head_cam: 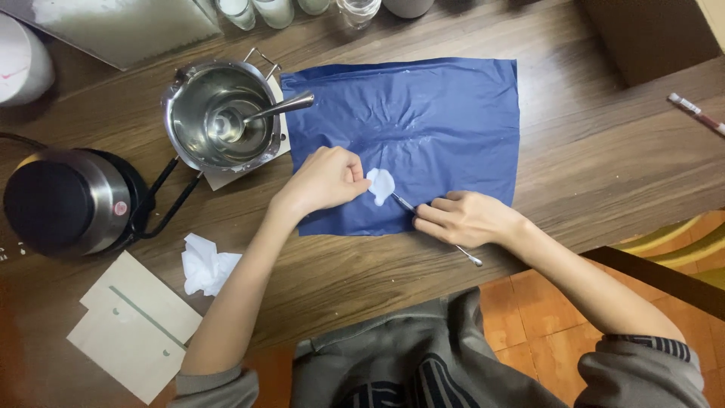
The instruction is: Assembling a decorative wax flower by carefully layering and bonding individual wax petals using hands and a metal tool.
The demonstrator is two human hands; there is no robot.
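Head view: one blue sheet (423, 128) lay flat at the table's (604, 166) middle, bearing one white blob (381, 185), already spread; shaping seemed unfinished. Left hand (326, 180), fingers bunched together, pressed the sheet beside the blob. Right hand (464, 219), fingers clamped on one thin metal tool (404, 202), touched the tip to the blob. One steel pot (219, 117) with one spoon (276, 109), one kettle (68, 200), one crumpled tissue (205, 264).

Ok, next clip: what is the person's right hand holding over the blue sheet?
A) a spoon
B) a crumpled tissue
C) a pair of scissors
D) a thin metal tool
D: the right hand grips a thin metal tool, its tip at the white blob on the blue sheet.
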